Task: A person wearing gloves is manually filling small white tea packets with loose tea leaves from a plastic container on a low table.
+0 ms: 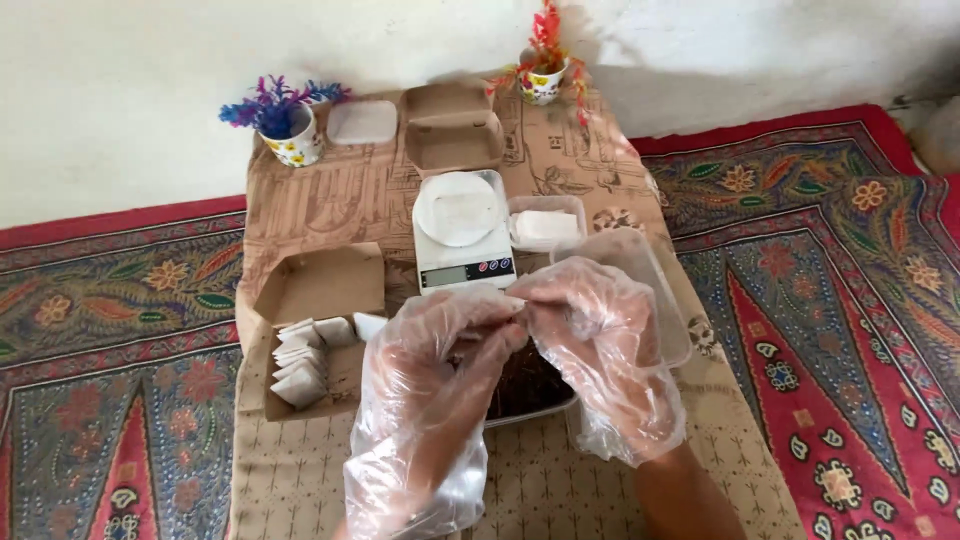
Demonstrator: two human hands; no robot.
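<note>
While gloved, both hands [520, 345] pinch small white sachet [512, 303] w/ fingertips, above tray [530, 400]

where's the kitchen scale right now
In the head view, the white kitchen scale sits mid-table just beyond the gloved hands, with a small clear tub of white packets to its right and an open brown cardboard box behind it.

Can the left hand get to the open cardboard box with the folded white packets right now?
Probably yes: the cardboard box lies open just beside the left hand, nothing between, though both hands pinch something small.
</note>
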